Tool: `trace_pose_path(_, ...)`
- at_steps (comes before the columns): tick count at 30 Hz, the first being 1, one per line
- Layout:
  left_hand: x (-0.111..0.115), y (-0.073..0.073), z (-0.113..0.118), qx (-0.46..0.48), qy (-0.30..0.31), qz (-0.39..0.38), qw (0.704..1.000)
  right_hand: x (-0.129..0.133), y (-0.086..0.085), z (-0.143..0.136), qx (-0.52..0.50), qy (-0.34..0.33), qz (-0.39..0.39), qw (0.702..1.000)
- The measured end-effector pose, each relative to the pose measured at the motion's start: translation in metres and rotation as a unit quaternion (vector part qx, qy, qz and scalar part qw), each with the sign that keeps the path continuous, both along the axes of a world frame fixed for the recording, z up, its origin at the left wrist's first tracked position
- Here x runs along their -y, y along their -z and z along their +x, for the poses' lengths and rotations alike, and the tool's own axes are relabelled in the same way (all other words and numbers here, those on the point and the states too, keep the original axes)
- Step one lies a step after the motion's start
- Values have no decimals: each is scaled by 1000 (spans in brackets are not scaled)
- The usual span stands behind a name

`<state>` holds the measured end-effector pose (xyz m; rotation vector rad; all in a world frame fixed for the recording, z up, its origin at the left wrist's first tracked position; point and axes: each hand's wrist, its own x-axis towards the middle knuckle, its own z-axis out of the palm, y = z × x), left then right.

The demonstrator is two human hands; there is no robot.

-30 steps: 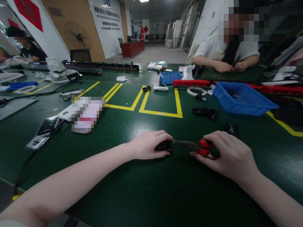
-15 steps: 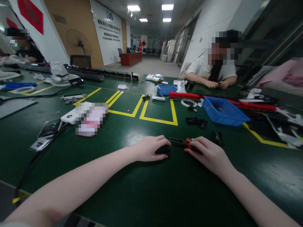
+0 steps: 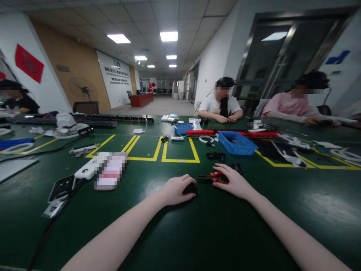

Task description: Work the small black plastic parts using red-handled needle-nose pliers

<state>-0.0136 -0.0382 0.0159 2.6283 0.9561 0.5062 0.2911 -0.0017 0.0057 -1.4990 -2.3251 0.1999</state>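
Observation:
My left hand [image 3: 177,189] curls over a small black bundle [image 3: 189,188], fingers and thumb closed around it near the table surface; its details are mostly covered. To its right, needle-nose pliers [image 3: 207,178] with red handles point their dark jaws at that bundle. My right hand [image 3: 229,181] has its fingers and thumb spread around the handles, which stand apart from each other. The jaw tips are close to the left hand. Just behind the right hand lies another black bundle [image 3: 237,168], partly covered.
A blue bin [image 3: 238,145], black cable bundles [image 3: 216,156] and a smaller blue bin [image 3: 183,129] lie beyond my hands. On the left are a phone [image 3: 111,171], a white device [image 3: 88,166] and a black cable. Several people sit around the green table [image 3: 169,241].
The view has tilted up and turned right, bringing another person into sight. My right hand's fingers have spread and the pliers' handles have parted. The left hand keeps its grip.

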Motion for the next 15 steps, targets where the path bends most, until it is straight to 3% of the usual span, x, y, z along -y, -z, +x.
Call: trace_pose_path(15,6,2,5,-18,-23,19,999,19,-7,8,-10,48,-18,999)
